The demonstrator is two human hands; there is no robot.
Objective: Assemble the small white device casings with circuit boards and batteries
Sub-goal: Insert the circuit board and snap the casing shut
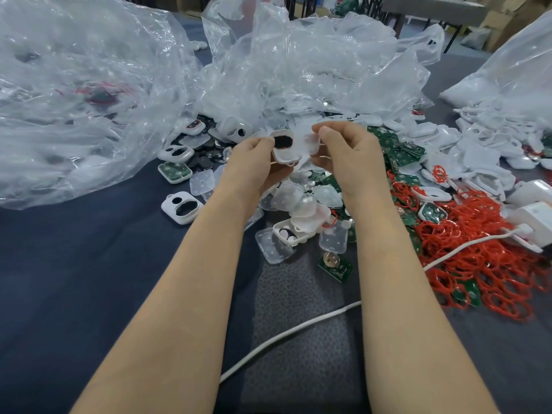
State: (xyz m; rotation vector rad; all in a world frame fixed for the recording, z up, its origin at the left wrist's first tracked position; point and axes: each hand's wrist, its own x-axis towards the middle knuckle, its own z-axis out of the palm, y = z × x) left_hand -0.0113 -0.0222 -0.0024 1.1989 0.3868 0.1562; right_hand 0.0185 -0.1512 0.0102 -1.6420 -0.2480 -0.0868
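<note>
My left hand (254, 162) grips a small white casing (285, 147) with a black oval pad in its opening, held above the parts pile. My right hand (346, 150) pinches a translucent clear membrane piece (311, 142) right beside the casing's right edge. Below the hands lie several translucent membranes (301, 201), white casing shells (181, 208) and green circuit boards (335, 266) with a round battery clip. Whether the membrane touches the casing I cannot tell.
Large crumpled clear plastic bags (83, 94) cover the back and left of the dark blue cloth table (89, 279). A heap of red rubber rings (478, 249) lies at the right, with white boxes (534, 216) and a white cable (298, 330).
</note>
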